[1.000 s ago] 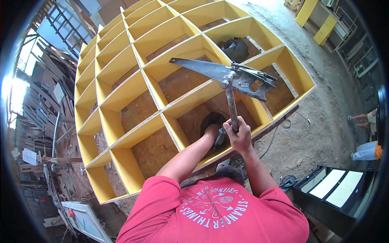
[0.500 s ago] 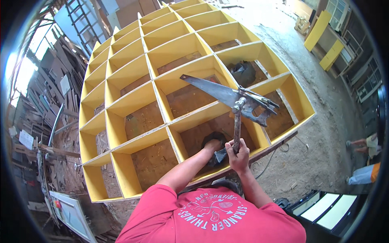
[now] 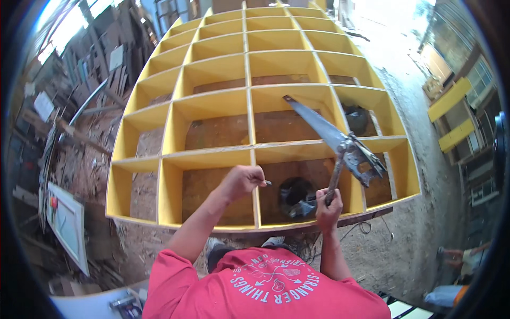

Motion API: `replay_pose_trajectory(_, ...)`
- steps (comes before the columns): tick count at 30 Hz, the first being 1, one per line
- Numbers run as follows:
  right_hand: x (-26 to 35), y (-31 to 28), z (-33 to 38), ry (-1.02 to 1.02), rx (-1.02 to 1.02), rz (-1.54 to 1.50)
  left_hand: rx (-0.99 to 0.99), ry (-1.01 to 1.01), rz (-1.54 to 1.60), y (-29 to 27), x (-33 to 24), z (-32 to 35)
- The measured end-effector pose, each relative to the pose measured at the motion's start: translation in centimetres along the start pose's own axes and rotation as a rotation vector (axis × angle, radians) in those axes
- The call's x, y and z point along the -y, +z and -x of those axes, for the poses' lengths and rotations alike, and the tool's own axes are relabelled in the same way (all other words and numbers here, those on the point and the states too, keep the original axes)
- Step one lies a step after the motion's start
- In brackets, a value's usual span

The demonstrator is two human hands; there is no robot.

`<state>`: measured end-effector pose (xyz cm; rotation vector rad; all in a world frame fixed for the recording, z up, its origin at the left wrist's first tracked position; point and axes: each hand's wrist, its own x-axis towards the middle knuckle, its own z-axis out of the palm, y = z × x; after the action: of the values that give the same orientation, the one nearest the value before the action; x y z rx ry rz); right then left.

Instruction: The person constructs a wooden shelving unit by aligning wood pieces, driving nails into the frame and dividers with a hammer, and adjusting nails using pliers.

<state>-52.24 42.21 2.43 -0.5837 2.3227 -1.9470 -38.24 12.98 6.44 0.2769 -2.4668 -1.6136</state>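
We see the L hand [image 3: 241, 181] at frame centre, fingers pinching a small nail [image 3: 267, 183] over the yellow grid shelf [image 3: 212, 69]. The R hand [image 3: 328, 204] grips a hammer [image 3: 342, 165], handle running up-right; handsaw [image 3: 329, 135] lies just beyond.

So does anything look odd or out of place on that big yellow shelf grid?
Yes. A handsaw lies slantwise across the dividers of the yellow shelf grid instead of flat on a surface. The right hand holds a hammer up against the saw's handle end. A dark bag sits in one bottom compartment. The left hand pinches something small, seemingly a nail.
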Motion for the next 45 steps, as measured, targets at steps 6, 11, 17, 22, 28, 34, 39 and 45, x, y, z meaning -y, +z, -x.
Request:
replay_pose_trajectory(6,0.1,-0.3,0.2,0.067,0.096,0.014,-0.460,-0.158,0.334,-8.1,-2.8,14.0)
replay_pose_trajectory(11,6.5,4.9,5.8,0.060,0.260,0.109,-0.606,-0.281,0.513,-13.8,-0.7,27.6)
replay_pose_trajectory(17,15.6,17.8,16.7,-0.105,1.287,0.208,-0.793,-0.372,0.803,-18.3,6.5,42.8)
replay_pose_trajectory(22,12.3,26.2,23.1,-0.152,1.673,0.588,-0.541,-0.587,0.401,-19.6,12.7,47.4)
replay_pose_trajectory(28,12.2,29.8,23.6,0.107,1.569,0.661,-0.467,-0.600,0.389,-16.8,17.0,45.5)
replay_pose_trajectory(34,10.6,28.9,24.9,0.123,1.444,0.751,-0.347,-0.620,0.312,-15.7,19.1,42.0)
replay_pose_trajectory(39,7.0,26.5,25.7,0.100,1.477,0.689,-0.155,-0.604,0.057,-15.6,21.5,40.2)
replay_pose_trajectory(45,9.4,25.8,27.1,0.038,1.467,0.721,-0.339,-0.600,0.296,-14.9,22.8,41.1)
